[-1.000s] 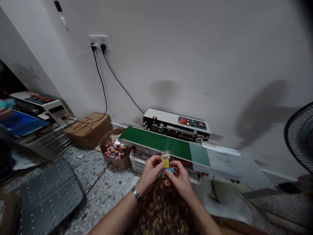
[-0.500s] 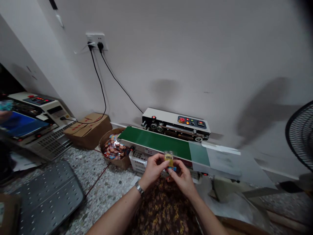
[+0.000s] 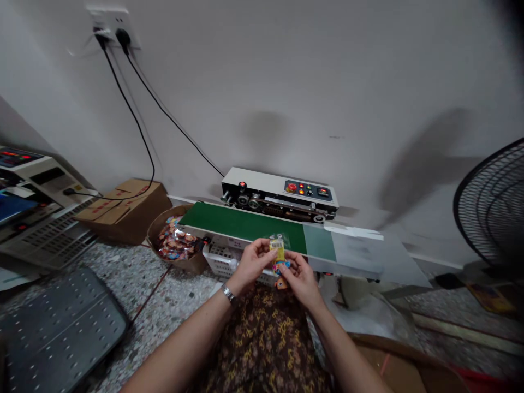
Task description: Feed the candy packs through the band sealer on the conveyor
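My left hand (image 3: pixel 254 263) is closed on the left edge of a small clear plastic packet with a yellow barcode label (image 3: pixel 277 251) near its top. From the right, the thumb and fingers of my right hand (image 3: pixel 302 279) grip the lower part of the packet. A small colourful figure in blue and orange (image 3: pixel 281 268) shows between my hands, below the label; whether it is fully inside the plastic I cannot tell. Just beyond my hands runs the green conveyor belt (image 3: pixel 241 222) of a band sealer (image 3: pixel 266 183) with lit red buttons.
A round carton of packed colourful packets (image 3: pixel 177 240) stands left of the belt, by a closed cardboard box (image 3: pixel 123 210). Under the belt is a white plastic basket (image 3: pixel 221 259). A black fan (image 3: pixel 491 202) is at right; a grey perforated platform (image 3: pixel 61 327) lies at left.
The view has swung, so the surroundings sit further left and higher. More of the colourful figure shows below the label now. Both hands still hold the packet.
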Demonstrator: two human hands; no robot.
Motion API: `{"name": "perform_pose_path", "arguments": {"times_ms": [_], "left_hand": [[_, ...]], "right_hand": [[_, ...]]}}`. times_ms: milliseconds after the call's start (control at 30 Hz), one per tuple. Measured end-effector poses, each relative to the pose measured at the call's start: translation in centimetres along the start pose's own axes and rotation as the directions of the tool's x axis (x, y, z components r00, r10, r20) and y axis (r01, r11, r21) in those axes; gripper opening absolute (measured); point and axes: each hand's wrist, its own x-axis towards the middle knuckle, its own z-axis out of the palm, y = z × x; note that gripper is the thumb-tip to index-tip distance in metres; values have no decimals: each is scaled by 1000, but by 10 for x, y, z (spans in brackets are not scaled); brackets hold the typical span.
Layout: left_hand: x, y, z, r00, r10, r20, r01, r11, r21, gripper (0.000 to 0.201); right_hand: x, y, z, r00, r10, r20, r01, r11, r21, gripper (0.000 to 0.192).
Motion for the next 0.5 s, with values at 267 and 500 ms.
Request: {"name": "perform_pose_path", "arguments": {"times_ms": [267,500], "left_hand": [[14,-19,7,998,22,-64,-13,990,139,38],[-24,-81,-23,965,256,57,-224,693,685,24]], "right_hand": [[20,12,-28,987,-32,-158,22,998,-64,41],[86,24,-141,806,-26,-592,-98,979,-176,58]]}}
